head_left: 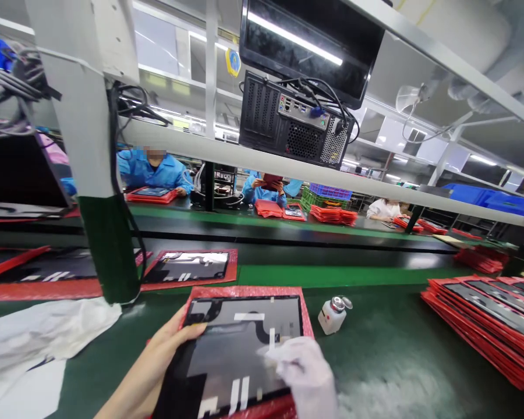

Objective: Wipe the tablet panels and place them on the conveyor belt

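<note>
A dark tablet panel (240, 343) with white strips on its back lies on a red bubble-wrap sheet (305, 317) on the green bench in front of me. My left hand (168, 349), bare, grips the panel's left edge with the thumb on top. My right hand (303, 372) is wrapped in a white cloth and presses on the panel's right part; its fingers are bunched under the cloth. A small white dispenser bottle (333, 314) with a metal cap stands just right of the panel.
A stack of panels on red sheets (489, 320) sits at the right. More panels (190, 267) lie on the conveyor beyond. A white post (91, 174) with cables rises at the left, white cloth (39, 337) beside it. Workers in blue sit across the line. A computer (292, 125) hangs overhead.
</note>
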The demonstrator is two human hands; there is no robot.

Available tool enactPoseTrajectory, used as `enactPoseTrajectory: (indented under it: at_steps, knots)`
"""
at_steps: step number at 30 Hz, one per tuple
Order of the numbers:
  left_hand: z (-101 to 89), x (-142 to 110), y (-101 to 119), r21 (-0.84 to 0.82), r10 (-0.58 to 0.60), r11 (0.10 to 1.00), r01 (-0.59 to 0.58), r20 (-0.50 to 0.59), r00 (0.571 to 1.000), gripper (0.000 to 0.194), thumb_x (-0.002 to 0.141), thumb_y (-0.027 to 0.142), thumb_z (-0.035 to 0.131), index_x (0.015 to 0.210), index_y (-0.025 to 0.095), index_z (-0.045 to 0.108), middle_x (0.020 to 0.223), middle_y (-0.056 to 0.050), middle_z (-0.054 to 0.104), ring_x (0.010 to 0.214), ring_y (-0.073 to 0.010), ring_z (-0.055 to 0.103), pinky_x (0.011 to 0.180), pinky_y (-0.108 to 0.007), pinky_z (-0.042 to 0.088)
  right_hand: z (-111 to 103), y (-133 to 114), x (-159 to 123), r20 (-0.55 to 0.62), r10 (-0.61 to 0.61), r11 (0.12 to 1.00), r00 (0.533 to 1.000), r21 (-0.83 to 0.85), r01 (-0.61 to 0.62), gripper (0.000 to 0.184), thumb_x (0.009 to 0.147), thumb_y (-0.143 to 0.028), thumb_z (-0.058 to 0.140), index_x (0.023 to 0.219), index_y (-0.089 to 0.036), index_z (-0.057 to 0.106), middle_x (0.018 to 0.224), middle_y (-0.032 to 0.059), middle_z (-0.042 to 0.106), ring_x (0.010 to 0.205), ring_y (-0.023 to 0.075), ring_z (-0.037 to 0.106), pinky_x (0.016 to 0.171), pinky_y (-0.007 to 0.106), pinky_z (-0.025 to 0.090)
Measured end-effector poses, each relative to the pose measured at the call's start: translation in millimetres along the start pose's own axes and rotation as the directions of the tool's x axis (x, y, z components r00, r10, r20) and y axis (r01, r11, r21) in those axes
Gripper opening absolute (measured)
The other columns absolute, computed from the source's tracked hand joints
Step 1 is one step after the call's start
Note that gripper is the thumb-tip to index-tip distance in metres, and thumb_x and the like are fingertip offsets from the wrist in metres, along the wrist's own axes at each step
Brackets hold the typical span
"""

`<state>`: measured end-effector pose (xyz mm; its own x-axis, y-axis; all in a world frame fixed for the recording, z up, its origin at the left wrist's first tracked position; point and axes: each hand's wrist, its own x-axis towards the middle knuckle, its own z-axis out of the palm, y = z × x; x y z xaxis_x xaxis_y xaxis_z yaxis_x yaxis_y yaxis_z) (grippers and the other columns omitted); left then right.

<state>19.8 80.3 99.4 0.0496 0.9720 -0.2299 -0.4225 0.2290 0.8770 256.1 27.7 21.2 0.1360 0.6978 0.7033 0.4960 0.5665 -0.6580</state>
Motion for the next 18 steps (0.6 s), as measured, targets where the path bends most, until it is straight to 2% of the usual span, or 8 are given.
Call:
enactPoseTrajectory:
  at_steps: [2,5,7,9,12,14,16,18]
  knots:
    - [12.5,27,14,0.037,0.062,0.997,-0.063,0.024,0.998,0.058,0.061,0.014,0.076,0.116,0.025,0.061,0.073,0.001,0.075,0.058,-0.0212,0.071,0.056,-0.03,0.057,-29,6,16,-0.104,0.183,0.98,0.978,0.093,-0.174,0.015,0.081,-0.02,0.062,0.08,-0.024,0.077,0.087,0.0058,0.073,0.082,0.0202,0.067,0.072,0.029,0.056]
    - [41.4,89,31,0.11,0.155,0.982,-0.156,0.019,0.988,0.039,0.07,0.008,0.067,0.106,0.023,0.062,0.067,0.005,0.068,0.053,-0.0132,0.065,0.053,-0.023,0.053,-53,17,31,-0.304,0.411,0.908,0.86,0.226,-0.354,0.017,0.074,-0.032,0.07,0.08,-0.018,0.077,0.092,0.0108,0.072,0.079,0.0213,0.065,0.06,0.025,0.052]
    - [62.4,137,33,0.153,0.166,0.974,-0.166,0.009,0.986,0.029,0.079,0.008,0.062,0.106,0.02,0.061,0.073,0.005,0.066,0.056,-0.0099,0.062,0.055,-0.022,0.052,-56,26,30,-0.34,0.486,0.867,0.805,0.303,-0.396,0.028,0.071,-0.041,0.073,0.081,-0.016,0.077,0.09,0.0111,0.071,0.069,0.018,0.062,0.052,0.023,0.046]
    - [78.8,181,29,0.216,0.139,0.967,-0.133,-0.009,0.99,0.022,0.089,0.021,0.061,0.11,0.017,0.061,0.087,0.0,0.067,0.065,-0.0109,0.063,0.059,-0.026,0.054,-54,35,22,-0.31,0.52,0.843,0.796,0.336,-0.42,0.033,0.069,-0.048,0.074,0.08,-0.016,0.078,0.089,0.0103,0.07,0.064,0.0156,0.059,0.05,0.022,0.044]
    - [87.0,228,20,0.338,0.112,0.936,-0.096,-0.028,0.993,0.032,0.091,0.035,0.06,0.117,0.016,0.06,0.109,-0.007,0.066,0.085,-0.0169,0.066,0.071,-0.036,0.057,-55,41,12,-0.258,0.529,0.843,0.808,0.265,-0.467,0.028,0.073,-0.045,0.071,0.08,-0.019,0.079,0.087,0.0074,0.067,0.062,0.0139,0.059,0.046,0.02,0.041]
    - [81.6,244,20,0.425,0.14,0.898,-0.112,-0.035,0.99,0.035,0.09,0.034,0.06,0.12,0.017,0.059,0.118,-0.009,0.064,0.095,-0.0203,0.065,0.079,-0.041,0.057,-53,39,14,-0.183,0.493,0.869,0.851,0.147,-0.472,0.016,0.077,-0.034,0.067,0.082,-0.023,0.078,0.084,0.0046,0.067,0.063,0.0139,0.061,0.048,0.02,0.043]
    - [70.1,250,31,0.509,0.204,0.846,-0.158,-0.035,0.978,0.037,0.089,0.033,0.062,0.123,0.018,0.058,0.125,-0.009,0.062,0.104,-0.0231,0.063,0.086,-0.045,0.054,-38,35,22,-0.081,0.361,0.932,0.929,-0.014,-0.363,0.014,0.079,-0.022,0.064,0.083,-0.026,0.077,0.085,0.0027,0.068,0.072,0.0156,0.065,0.058,0.02,0.05]
    - [53.9,243,50,0.58,0.276,0.786,-0.215,-0.017,0.961,0.034,0.088,0.03,0.063,0.12,0.018,0.06,0.126,-0.009,0.061,0.109,-0.0238,0.061,0.091,-0.047,0.051,-1,28,31,0.041,0.12,0.972,0.992,-0.21,-0.109,0.022,0.085,-0.014,0.057,0.087,-0.026,0.075,0.085,0.0021,0.069,0.076,0.015,0.066,0.066,0.021,0.053]
